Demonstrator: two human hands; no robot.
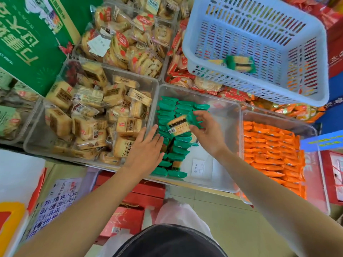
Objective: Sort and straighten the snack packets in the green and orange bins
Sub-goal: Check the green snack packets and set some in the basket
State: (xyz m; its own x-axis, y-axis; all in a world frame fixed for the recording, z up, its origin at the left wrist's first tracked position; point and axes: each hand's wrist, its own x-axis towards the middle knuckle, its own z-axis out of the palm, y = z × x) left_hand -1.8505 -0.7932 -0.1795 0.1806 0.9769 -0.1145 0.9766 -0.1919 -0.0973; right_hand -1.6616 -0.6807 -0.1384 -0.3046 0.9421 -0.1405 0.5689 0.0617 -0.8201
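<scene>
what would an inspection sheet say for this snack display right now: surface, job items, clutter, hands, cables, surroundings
surface: clear bins side by side; green bin bare on its right, paper label lying there
job's things: green packets stacked along its left, rows uneven; orange packets in neat rows in the orange bin
clutter: stray packet lying in the blue basket
grippers: left hand flat on the green packets, fingers straight; right hand pinches a single packet above the stack
cables: nothing seen
surroundings: beige packets in the left bin, green carton, red boxes below, tiled floor
</scene>
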